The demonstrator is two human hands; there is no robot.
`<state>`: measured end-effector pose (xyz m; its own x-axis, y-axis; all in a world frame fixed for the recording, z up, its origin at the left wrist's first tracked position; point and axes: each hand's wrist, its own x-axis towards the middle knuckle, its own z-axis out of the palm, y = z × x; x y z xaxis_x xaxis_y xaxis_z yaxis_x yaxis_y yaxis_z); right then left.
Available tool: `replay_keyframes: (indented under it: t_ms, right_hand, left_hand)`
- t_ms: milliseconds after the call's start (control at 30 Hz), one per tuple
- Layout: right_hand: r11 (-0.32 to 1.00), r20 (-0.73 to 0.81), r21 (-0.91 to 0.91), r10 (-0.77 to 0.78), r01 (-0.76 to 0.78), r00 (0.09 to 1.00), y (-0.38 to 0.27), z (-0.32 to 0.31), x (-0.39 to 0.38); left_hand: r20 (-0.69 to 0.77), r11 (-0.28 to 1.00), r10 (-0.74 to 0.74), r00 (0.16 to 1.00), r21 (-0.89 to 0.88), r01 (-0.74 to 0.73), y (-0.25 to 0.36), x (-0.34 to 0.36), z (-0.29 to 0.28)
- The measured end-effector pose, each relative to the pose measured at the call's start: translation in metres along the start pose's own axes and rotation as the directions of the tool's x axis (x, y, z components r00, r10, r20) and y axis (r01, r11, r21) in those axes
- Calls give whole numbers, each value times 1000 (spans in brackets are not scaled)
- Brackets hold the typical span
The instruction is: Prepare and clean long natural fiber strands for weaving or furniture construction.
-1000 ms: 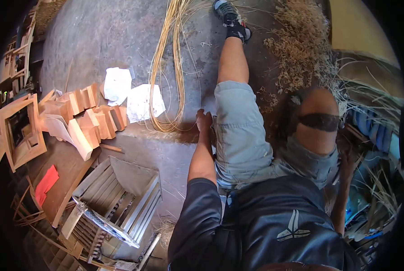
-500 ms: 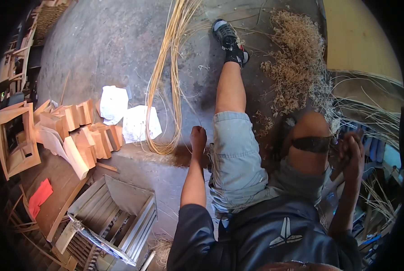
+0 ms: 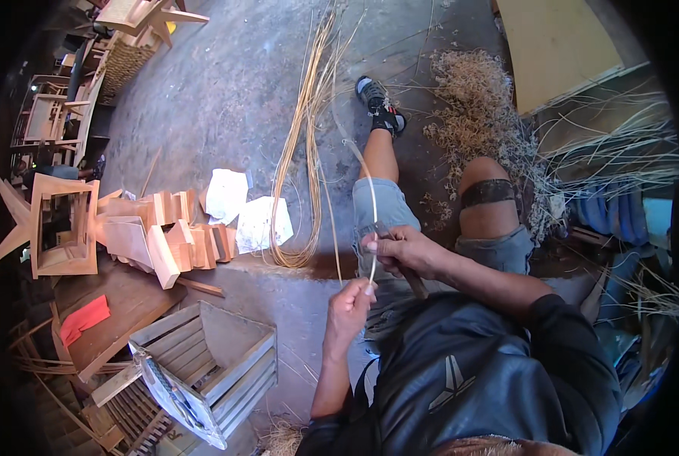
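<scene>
My left hand [image 3: 347,310] is closed in a pinch on a pale rattan strand [image 3: 373,199], near the strand's lower end. Above it, my right hand [image 3: 412,251] grips a knife [image 3: 414,283] with a brown handle; the short dark blade lies against the same strand under my thumb. The strand rises from my hands, bends past my shin and runs toward the far floor. Left of my leg lies a long looped bundle of rattan strands [image 3: 285,171]. My fingers partly hide the knife.
A heap of curly shavings [image 3: 472,99] lies beyond my bent knee. Wooden frame pieces [image 3: 165,228], white sheets [image 3: 263,224] and a slatted crate [image 3: 237,357] stand at left. Loose strands [image 3: 605,144] spread at right beside a plywood board [image 3: 556,45].
My right hand has come from the far right to the middle, with the knife on the strand. My left hand has moved nearer my body. The view has shifted slightly.
</scene>
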<state>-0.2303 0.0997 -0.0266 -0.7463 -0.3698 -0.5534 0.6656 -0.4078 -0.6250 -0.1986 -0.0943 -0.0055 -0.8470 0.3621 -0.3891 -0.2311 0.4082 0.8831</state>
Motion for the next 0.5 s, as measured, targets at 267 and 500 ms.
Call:
replay_keyframes:
  t_ms: [267, 500]
  right_hand:
    - [757, -162, -432, -600, 490, 784, -75, -25, -117]
    - [418, -458, -753, -888, 508, 51, -267, -190, -233]
  left_hand:
    - [-160, 990, 98, 982, 112, -80, 10, -78, -9]
    - [-321, 918, 118, 940, 396, 20, 84, -128, -83]
